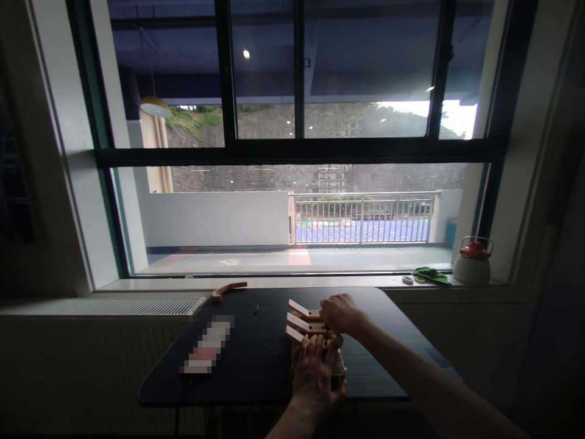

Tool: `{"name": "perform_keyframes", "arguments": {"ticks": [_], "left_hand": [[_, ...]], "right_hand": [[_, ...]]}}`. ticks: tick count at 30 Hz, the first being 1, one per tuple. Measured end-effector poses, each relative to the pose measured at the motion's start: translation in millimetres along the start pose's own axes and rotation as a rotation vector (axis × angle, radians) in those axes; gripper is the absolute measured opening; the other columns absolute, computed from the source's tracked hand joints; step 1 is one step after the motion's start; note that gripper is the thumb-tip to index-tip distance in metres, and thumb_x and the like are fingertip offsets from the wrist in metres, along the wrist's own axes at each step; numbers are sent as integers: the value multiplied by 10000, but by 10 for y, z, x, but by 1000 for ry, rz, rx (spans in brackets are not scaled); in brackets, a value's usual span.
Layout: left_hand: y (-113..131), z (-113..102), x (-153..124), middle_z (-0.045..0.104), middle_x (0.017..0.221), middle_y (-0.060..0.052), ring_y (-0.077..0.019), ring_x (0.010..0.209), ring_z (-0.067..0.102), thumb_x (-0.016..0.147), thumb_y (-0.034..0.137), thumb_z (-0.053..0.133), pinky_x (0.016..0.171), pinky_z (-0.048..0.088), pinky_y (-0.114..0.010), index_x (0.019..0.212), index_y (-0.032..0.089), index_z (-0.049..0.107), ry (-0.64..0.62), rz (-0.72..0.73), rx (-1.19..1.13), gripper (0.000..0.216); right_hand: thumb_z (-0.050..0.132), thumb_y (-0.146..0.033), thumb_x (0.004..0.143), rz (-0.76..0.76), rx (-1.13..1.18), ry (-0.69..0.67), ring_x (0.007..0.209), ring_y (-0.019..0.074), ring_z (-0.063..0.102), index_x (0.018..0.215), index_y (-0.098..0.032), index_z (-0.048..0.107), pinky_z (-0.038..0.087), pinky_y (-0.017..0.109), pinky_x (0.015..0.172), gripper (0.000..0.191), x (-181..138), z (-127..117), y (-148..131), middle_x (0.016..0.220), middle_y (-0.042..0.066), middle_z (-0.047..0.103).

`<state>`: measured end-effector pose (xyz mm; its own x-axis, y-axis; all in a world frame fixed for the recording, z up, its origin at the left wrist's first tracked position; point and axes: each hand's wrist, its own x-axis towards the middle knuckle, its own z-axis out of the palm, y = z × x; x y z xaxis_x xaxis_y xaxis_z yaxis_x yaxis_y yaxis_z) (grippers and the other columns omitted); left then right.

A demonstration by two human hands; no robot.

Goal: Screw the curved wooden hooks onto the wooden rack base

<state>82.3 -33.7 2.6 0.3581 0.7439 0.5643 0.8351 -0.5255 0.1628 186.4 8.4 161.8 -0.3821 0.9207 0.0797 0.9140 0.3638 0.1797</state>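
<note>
Bent wooden pieces [304, 327] with pale angled ends lie side by side on the dark table, on a brownish base [338, 369] partly covered by my hands. Dark round spots, like screws or holes, show on their flat parts. My left hand [315, 369] presses down on the nearest bent wooden piece and the base, its fingers curled over them. My right hand [340, 312] is closed in a fist above the pieces. A thin dark shaft [326, 333] points down from it to the wood; the handle is hidden in my fist.
A separate curved wooden piece [228, 289] lies at the table's [256, 366] far left edge. Small dark bits [256, 310] and a blurred-out flat item [208, 347] are left of my hands. On the windowsill stand a white kettle [472, 265], green gloves [432, 276] and a tape roll [407, 280].
</note>
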Motion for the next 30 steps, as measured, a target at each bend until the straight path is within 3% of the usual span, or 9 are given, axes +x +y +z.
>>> {"name": "perform_keyframes", "arguments": {"ticks": [4,7,13,17,21,27,30], "left_hand": [[-30,45,-1,394,1348,-76,-315,1258,294,718,632,484,1066,188,-488,1373,315,283,-13,5,10,755],[-43,77,-2,376,1362,-80,-327,1265,276,708,585,521,1061,189,-493,1379,309,267,-33,3,27,768],[-32,52,3,371,1370,-73,-318,1263,281,700,510,557,1075,160,-488,1383,305,254,-37,7,36,775],[-26,47,3,372,1367,-82,-315,1266,282,684,471,580,1071,173,-486,1385,308,245,-40,7,38,794],[-31,67,3,381,1360,-84,-327,1261,288,674,466,591,1060,183,-505,1378,319,256,-38,5,38,794],[-31,38,4,390,1356,-82,-321,1252,299,694,508,570,1049,215,-489,1378,310,265,-33,14,41,775],[-20,21,3,399,1351,-73,-314,1249,303,709,571,538,1056,207,-478,1373,315,281,-17,6,35,756]], "right_hand": [[448,-319,835,-72,39,-35,760,229,653,989,-175,609,439,269,583,265,-92,-67,91,860,97,690],[405,-315,867,-83,43,23,791,233,648,986,-154,589,434,276,619,271,-111,14,144,865,115,681],[306,-308,918,89,82,106,810,247,646,949,-134,597,442,301,637,341,-34,264,182,848,141,675],[251,-293,932,112,66,101,791,251,647,915,-135,637,449,317,631,417,-62,244,201,829,153,674],[330,-276,910,26,32,104,801,232,641,871,-154,665,446,304,661,359,-151,113,182,867,134,670],[428,-269,856,-270,-65,136,771,207,630,858,-165,653,437,268,644,248,-201,62,98,881,102,660],[423,-251,846,-219,-37,127,762,203,633,892,-162,640,434,264,651,240,-151,107,82,858,107,668]]}}
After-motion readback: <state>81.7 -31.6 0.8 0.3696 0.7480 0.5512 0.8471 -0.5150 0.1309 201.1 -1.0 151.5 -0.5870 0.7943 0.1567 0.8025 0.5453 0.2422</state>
